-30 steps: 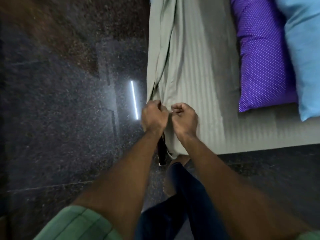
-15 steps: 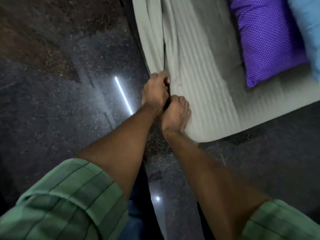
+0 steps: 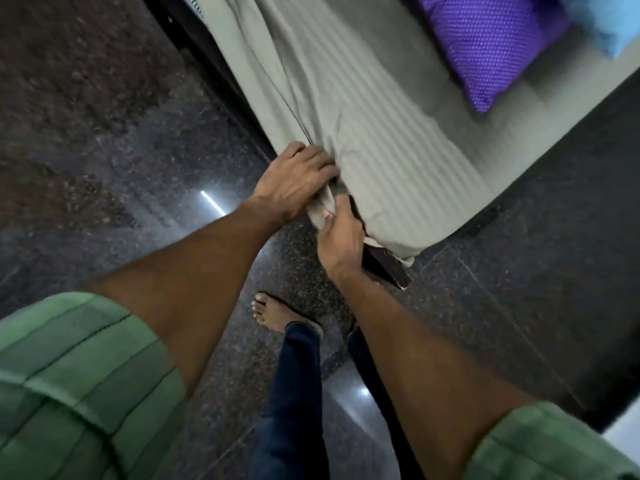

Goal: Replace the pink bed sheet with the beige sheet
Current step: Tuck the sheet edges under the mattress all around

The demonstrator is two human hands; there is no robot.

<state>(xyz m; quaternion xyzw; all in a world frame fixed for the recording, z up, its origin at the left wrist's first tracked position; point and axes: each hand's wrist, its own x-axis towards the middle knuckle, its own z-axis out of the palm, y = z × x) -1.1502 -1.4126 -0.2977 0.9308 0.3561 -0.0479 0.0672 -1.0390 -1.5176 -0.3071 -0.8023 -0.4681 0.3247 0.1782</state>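
Observation:
The beige striped sheet (image 3: 391,133) covers the mattress and bunches into folds along the bed's left side. At the near corner my left hand (image 3: 294,181) lies on the gathered cloth, its fingers curled over the fold. Just below it my right hand (image 3: 341,239) pinches the hanging corner of the beige sheet against the dark bed frame (image 3: 384,268). No pink sheet is in view.
A purple dotted pillow (image 3: 491,39) and a light blue pillow (image 3: 609,19) lie on the bed at the top right. Dark speckled floor (image 3: 104,150) surrounds the bed. My bare foot (image 3: 273,313) and blue trouser leg stand close to the bed corner.
The view has tilted and shifted. My left hand flattened over the fold, while my right hand dropped lower and now grips the sheet's hanging corner by the frame.

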